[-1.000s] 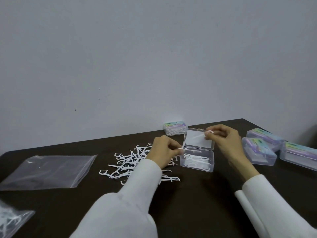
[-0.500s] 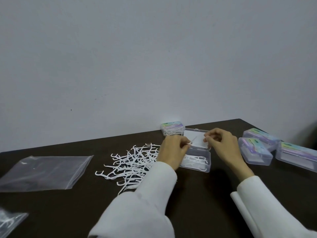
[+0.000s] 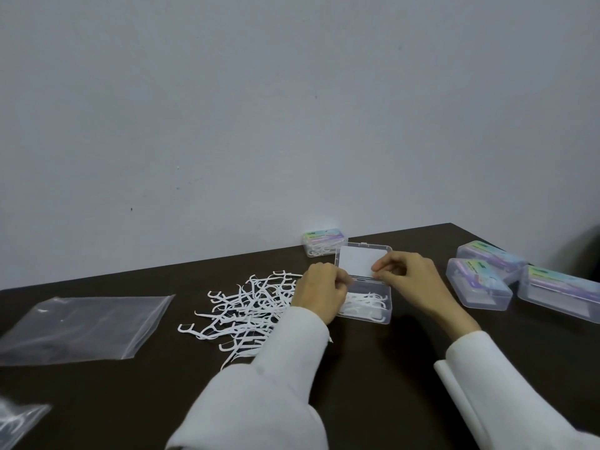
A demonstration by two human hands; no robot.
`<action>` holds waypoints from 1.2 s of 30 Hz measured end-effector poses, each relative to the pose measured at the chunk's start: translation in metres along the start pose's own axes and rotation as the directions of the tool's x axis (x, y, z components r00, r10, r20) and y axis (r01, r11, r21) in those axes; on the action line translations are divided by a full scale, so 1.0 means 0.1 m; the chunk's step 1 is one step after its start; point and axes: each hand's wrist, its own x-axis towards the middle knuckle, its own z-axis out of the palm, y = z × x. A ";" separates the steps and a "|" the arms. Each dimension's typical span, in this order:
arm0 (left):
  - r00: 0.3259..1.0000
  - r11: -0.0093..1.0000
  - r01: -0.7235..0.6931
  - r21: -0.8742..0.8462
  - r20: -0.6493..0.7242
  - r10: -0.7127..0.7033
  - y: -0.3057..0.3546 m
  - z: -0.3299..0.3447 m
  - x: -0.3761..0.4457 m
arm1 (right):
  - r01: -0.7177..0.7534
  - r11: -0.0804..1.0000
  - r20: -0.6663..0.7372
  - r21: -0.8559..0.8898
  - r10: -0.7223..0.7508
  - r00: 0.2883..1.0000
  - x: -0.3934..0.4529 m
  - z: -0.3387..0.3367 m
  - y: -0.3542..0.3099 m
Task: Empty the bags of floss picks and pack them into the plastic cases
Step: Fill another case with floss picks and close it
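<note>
Two hands are held over an open case (image 3: 363, 302) on the dark table (image 3: 373, 368), both in white sleeves. The left hand (image 3: 319, 295) is curled at the case's left end, fingertips drawn together near the hinge; whether a pick is pinched there cannot be told. The right hand (image 3: 410, 280) is set just right of the raised lid (image 3: 360, 259), and its thumb and forefinger are pinched on the lower right edge of the lid. The lid is stood up behind the tray, tilted back. Several white picks (image 3: 365, 302) are laid inside the tray, between the two hands.

Just left of the left hand, partly hidden under its wrist and sleeve, a loose heap of picks (image 3: 246, 308) is spread on the table. Farther left of that heap, well apart from the hand, an emptied clear bag (image 3: 81, 326) is laid flat. At the near left corner another bag (image 3: 16, 420) is cut off by the frame edge, with a few picks seen through it.

Behind the lid, beyond both hands, a closed case (image 3: 323, 243) with a coloured label is seen near the wall, picks visible inside. To the right of the right hand, three closed cases (image 3: 477, 289) are grouped close together, their labels up.
</note>
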 end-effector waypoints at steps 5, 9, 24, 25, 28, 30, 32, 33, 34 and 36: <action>0.999 0.994 0.015 -0.104 -0.040 -0.019 -0.02 -0.03 0.02 | 0.089 0.994 0.170 -0.070 -0.076 0.983 -0.02 0.02 -0.05; 0.997 0.982 0.027 -0.189 -0.067 -0.041 -0.08 -0.09 0.01 | 0.142 0.960 0.294 -0.243 -0.067 0.953 -0.02 0.09 -0.04; 0.998 0.970 0.017 -0.242 -0.050 -0.030 -0.47 -0.45 -0.28 | 0.294 0.929 0.223 -0.226 -0.245 0.944 -0.14 0.21 -0.28; 0.998 0.973 0.027 -0.230 -0.054 -0.041 -0.52 -0.49 -0.32 | 0.322 0.923 0.235 -0.211 -0.272 0.933 -0.16 0.23 -0.33; 0.997 0.981 0.041 -0.189 -0.061 -0.053 -0.66 -0.61 -0.44 | 0.415 0.885 0.290 -0.210 -0.349 0.891 -0.24 0.29 -0.47; 0.998 0.989 0.047 -0.140 -0.035 -0.053 -0.77 -0.68 -0.53 | 0.451 0.847 0.376 -0.283 -0.334 0.864 -0.28 0.35 -0.53; 0.996 0.992 0.082 -0.100 0.036 -0.079 -0.87 -0.76 -0.60 | 0.480 0.764 0.490 -0.431 -0.248 0.836 -0.31 0.43 -0.56; 0.991 0.992 0.107 -0.074 0.094 -0.100 -0.91 -0.79 -0.63 | 0.498 0.716 0.536 -0.490 -0.204 0.819 -0.32 0.48 -0.57; 0.979 0.991 0.129 -0.037 0.161 -0.121 -0.95 -0.83 -0.67 | 0.513 0.681 0.567 -0.522 -0.172 0.805 -0.32 0.53 -0.58; 0.949 0.989 0.142 0.046 0.278 -0.149 -0.99 -0.87 -0.73 | 0.518 0.666 0.589 -0.537 -0.145 0.795 -0.33 0.61 -0.58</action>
